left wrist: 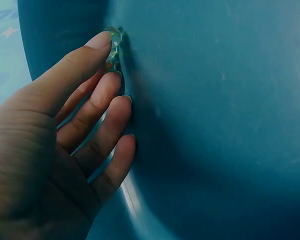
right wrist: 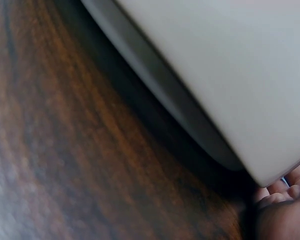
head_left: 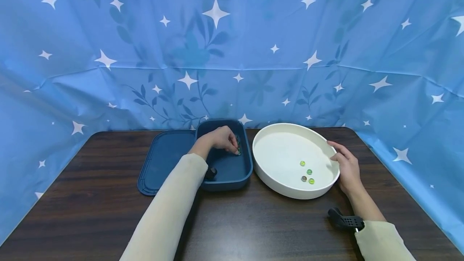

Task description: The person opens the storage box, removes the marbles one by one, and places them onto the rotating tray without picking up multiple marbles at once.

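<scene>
Inside the blue box (head_left: pixel 224 184), my left hand (head_left: pixel 222 139) reaches down by the right wall. Its thumb and fingertips pinch at small green glass marbles (left wrist: pixel 115 36) lying against that wall; the index finger is partly hidden behind the thumb. The other fingers of this hand (left wrist: pixel 65 125) are bent loosely beside the wall. My right hand (head_left: pixel 348 168) grips the right rim of a round white tray (head_left: pixel 277 160). Several glass marbles (head_left: pixel 309 171), green and one brownish, lie in the tray's front right part. In the right wrist view only some fingers (right wrist: pixel 280 192) show past the tray's side (right wrist: pixel 240 75).
A flat blue lid (head_left: pixel 164 160) lies left of the box, partly under my left arm. Box and tray stand side by side near the back edge of the dark wooden table (head_left: pixel 232 220). Behind hangs a blue cloth (head_left: pixel 232 51) with white stars.
</scene>
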Motion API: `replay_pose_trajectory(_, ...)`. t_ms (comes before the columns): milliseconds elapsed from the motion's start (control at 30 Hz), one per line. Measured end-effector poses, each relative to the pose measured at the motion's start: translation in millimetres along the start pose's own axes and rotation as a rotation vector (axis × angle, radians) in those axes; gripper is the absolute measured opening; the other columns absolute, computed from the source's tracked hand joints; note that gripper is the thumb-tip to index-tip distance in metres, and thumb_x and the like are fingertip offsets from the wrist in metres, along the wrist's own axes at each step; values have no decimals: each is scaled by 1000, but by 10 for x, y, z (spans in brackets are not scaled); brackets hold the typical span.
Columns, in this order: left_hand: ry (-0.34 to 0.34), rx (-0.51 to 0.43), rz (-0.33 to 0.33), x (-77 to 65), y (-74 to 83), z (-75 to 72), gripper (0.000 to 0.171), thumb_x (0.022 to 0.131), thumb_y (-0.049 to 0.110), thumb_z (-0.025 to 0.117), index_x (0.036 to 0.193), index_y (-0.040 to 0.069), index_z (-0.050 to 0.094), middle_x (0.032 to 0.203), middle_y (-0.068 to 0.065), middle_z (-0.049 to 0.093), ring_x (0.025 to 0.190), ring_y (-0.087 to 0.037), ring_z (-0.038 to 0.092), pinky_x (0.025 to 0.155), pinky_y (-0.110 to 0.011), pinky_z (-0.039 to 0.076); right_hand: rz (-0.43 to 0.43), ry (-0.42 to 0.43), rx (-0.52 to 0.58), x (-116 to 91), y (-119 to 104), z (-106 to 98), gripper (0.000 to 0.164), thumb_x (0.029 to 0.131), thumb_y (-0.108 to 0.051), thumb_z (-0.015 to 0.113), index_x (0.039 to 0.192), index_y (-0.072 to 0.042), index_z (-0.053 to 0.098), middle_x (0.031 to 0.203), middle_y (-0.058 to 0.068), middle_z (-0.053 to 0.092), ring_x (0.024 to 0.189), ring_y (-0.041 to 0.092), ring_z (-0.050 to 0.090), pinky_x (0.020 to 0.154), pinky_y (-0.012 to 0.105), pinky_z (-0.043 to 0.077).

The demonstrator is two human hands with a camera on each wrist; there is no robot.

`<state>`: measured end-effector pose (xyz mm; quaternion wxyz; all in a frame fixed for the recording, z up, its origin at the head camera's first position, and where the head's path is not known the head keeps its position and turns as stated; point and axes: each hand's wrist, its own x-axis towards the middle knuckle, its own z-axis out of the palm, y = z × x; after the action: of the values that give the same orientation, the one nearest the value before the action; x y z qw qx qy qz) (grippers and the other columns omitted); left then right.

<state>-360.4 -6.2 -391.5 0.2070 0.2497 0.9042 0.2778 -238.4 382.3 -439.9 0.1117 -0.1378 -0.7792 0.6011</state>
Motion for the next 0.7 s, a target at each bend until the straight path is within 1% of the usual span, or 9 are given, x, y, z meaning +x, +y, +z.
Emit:
replay_pose_trajectory(233, -27, 34, 18, 55, 8, 28, 9, 86, 24, 81, 85, 16, 78, 84, 2, 70, 74, -12, 59, 67, -24, 48, 2, -2, -4, -5, 8, -14, 57, 96, -4, 35, 150, -13, 49, 165, 13, 31, 142, 22, 43, 82, 3, 46)
replay_pose_trajectory(467, -31, 59, 16, 62, 14, 29, 8, 89, 23, 78, 83, 17, 78, 83, 2, 71, 77, -13, 59, 69, -25, 48, 5, -5, 3, 6, 0, -11, 57, 96, -4, 36, 151, -13, 48, 165, 12, 32, 144, 25, 41, 83, 3, 46)
replay_pose_trajectory(700, -33, 82, 0, 50, 40, 24, 11, 91, 22, 75, 80, 18, 78, 77, 3, 68, 74, -13, 58, 67, -25, 47, 7, 1, 10, 4, -4, -6, 56, 96, -4, 37, 150, -13, 50, 163, 10, 35, 134, 14, 47, 82, 4, 47)
